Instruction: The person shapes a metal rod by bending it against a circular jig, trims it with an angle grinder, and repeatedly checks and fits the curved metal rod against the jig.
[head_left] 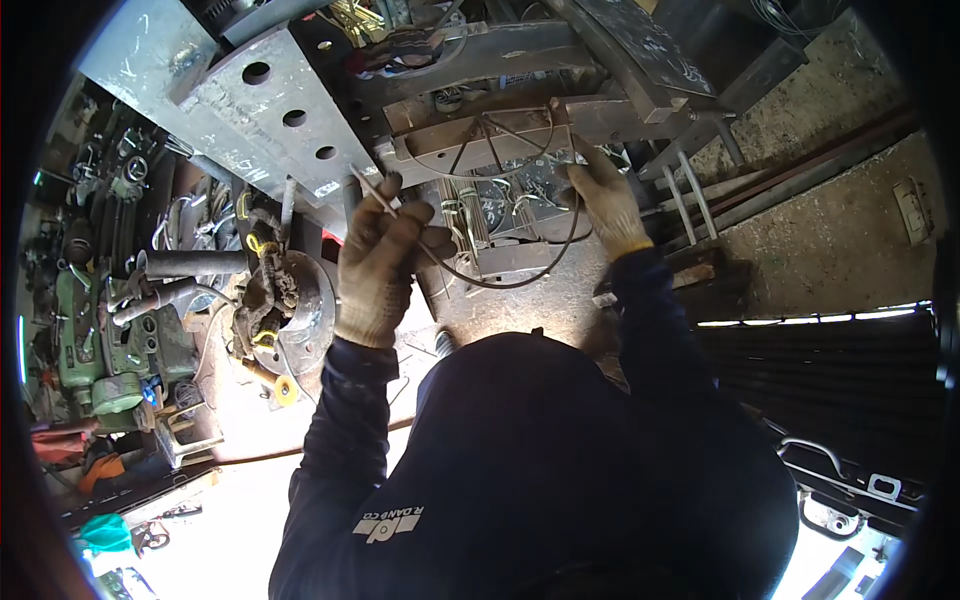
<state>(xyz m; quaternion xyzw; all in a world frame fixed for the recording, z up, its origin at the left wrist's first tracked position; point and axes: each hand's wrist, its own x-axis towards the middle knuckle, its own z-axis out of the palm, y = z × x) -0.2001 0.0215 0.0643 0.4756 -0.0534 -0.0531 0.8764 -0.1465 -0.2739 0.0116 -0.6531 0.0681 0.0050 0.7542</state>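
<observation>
My left hand (380, 255), in a tan work glove, is closed around a thin light-grey stick (374, 190) that points up and left. A dark, curved, thin rod or cable (500, 286) sags in an arc between my two hands. My right hand (607, 200), gloved with a yellow cuff edge, pinches the arc's far end; the fingertips are partly hidden. Beyond my hands lies a rusty steel bar (435, 142) with a thin half-ring and spokes (487, 140) against it. Whether the arc joins this half-ring I cannot tell.
A large grey steel plate (250, 118) with round holes slants at upper left. A round metal stand (308, 300) with gloves draped over it is at left, near a green machine (85, 330). Bundled rods (470, 215) lie below the bar. Steel beams (640, 60) cross the upper right.
</observation>
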